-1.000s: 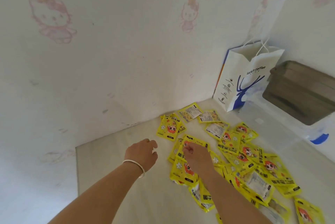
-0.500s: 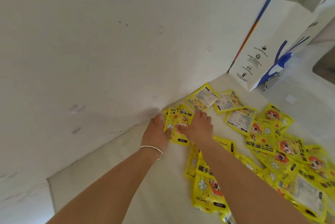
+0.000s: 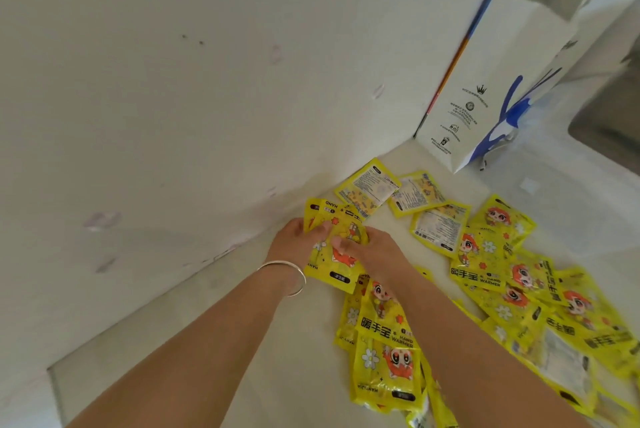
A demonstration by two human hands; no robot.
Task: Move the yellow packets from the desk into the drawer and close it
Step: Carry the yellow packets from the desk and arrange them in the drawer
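Several yellow hand-warmer packets (image 3: 491, 275) lie scattered across the pale desk (image 3: 194, 341), spreading from the wall corner toward the right. Near the wall, my left hand (image 3: 294, 244), with a silver bangle at the wrist, and my right hand (image 3: 374, 251) both grip a small stack of yellow packets (image 3: 337, 244) held between them. The thumbs press on the top packet. More packets (image 3: 384, 351) lie under my right forearm. No drawer is in view.
A white paper bag with blue print (image 3: 491, 88) stands at the back right against the wall. A clear plastic bin (image 3: 595, 164) sits to its right. White walls close the desk at the back and left; the desk's left edge (image 3: 55, 389) is near.
The view has dropped and closed in on the desk. Both hands reached to the packets by the wall and now clasp a stack together, held slightly more bunched than half a second ago.
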